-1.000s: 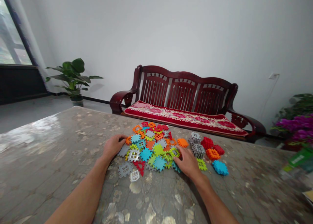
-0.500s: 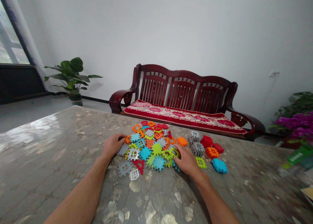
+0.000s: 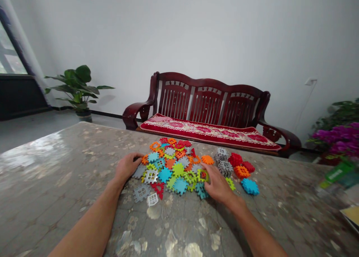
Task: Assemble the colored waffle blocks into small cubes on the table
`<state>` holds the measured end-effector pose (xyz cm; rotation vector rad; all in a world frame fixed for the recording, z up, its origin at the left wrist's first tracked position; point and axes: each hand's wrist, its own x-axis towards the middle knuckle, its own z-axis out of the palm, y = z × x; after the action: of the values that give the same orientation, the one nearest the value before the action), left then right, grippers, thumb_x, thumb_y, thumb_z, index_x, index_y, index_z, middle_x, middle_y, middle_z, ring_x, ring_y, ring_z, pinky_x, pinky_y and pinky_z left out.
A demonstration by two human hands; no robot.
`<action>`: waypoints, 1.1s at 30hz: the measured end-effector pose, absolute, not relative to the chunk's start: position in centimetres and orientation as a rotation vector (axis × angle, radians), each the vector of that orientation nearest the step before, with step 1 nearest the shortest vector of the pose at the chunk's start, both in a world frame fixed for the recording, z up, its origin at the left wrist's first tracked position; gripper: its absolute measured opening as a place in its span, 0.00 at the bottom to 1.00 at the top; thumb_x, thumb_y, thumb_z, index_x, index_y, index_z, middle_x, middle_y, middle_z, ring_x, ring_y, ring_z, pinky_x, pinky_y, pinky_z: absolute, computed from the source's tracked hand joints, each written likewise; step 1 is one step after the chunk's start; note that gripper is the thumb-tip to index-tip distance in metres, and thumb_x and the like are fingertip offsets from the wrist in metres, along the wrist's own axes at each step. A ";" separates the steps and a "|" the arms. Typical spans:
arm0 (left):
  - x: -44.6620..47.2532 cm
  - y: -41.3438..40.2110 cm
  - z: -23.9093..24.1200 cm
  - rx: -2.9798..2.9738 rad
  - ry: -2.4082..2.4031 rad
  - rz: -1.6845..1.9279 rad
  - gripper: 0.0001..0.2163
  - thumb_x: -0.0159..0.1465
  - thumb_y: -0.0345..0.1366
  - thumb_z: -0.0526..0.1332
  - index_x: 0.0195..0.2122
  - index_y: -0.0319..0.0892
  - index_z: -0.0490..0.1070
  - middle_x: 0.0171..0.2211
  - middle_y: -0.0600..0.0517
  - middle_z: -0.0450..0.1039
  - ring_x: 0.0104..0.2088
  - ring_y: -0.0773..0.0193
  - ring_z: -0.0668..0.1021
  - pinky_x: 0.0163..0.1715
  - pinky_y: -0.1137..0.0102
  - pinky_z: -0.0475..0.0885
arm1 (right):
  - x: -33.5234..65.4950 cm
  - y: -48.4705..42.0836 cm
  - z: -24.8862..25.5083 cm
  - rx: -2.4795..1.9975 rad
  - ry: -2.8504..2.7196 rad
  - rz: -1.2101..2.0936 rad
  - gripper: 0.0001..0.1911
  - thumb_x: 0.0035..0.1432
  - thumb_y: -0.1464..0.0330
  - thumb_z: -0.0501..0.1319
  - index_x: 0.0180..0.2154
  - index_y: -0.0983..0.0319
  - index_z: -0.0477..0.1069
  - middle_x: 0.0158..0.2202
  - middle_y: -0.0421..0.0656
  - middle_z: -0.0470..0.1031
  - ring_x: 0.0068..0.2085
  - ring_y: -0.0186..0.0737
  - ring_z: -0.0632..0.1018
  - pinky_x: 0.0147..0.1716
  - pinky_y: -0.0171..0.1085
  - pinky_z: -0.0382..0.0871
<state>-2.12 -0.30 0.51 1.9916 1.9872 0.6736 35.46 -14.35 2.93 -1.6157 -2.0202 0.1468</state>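
Note:
Interlocking plastic tiles in several colours lie in a loose heap on the patterned table. My right hand is at the heap's right side, with thumb and index finger closed on a lime-green tile that has a square opening. Below that tile lies a teal tile. My left hand rests on the table at the heap's left edge, fingers apart and holding nothing, beside a grey tile and an orange tile. A white window piece lies at the near edge.
Right of the heap stand stacks of grey tiles, red tiles, orange tiles and blue tiles. One orange tile lies alone. Beyond the table is a wooden bench. Purple flowers are at right.
My right hand has moved slightly right, and the lime-green tile has shifted with it, showing more of the teal tile. My left hand stays by the heap. The view has shifted slightly.

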 end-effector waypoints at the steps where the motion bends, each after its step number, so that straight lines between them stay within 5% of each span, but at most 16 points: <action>1: -2.1 -0.2 0.4 1.999 1.986 0.671 0.15 0.63 0.41 0.55 0.45 0.50 0.79 0.46 0.53 0.81 0.45 0.56 0.79 0.40 0.69 0.70 | 36.0 -14.6 3.0 -1.605 -2.021 0.134 0.39 0.43 0.80 0.55 0.60 0.61 0.64 0.56 0.48 0.72 0.58 0.46 0.69 0.61 0.45 0.61; 33: -2.2 -0.3 0.5 1.994 1.969 0.674 0.15 0.63 0.41 0.55 0.46 0.49 0.79 0.47 0.52 0.81 0.45 0.56 0.79 0.41 0.68 0.70 | 43.6 -18.6 -0.5 -1.846 -1.644 -0.117 0.24 0.48 0.74 0.53 0.49 0.60 0.70 0.48 0.47 0.74 0.51 0.46 0.75 0.55 0.46 0.68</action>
<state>-2.20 -0.28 0.46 1.9941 1.9689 0.6745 43.61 -18.57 -0.49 -1.8464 -1.6440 -0.1174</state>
